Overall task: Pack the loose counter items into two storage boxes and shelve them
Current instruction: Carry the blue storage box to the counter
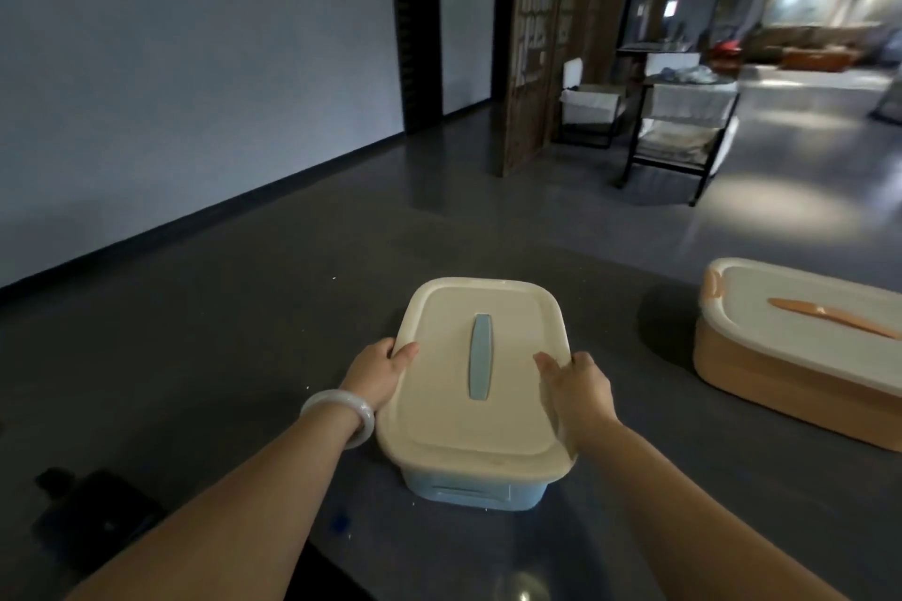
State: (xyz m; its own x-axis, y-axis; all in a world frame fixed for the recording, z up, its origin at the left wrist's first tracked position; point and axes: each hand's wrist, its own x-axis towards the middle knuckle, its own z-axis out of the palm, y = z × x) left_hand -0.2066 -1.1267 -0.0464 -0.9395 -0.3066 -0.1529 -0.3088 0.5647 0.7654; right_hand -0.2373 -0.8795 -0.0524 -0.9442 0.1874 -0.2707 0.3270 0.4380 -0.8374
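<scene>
A blue storage box [471,493] with a cream lid [454,425] and a blue handle strip sits on the dark counter [244,356] straight in front of me. My left hand [378,376] grips the lid's left edge, thumb on top. On the right edge, my right hand [578,388] holds the lid the same way. An orange storage box [781,386] with a cream lid and an orange handle stands at the right, partly cut off by the frame edge.
A dark flat object [92,522] lies on the counter at the lower left. Beyond the counter are a grey floor, a wooden partition [537,39], and black-framed racks with white bins [683,122]. A white wall with two dark doorways runs along the left.
</scene>
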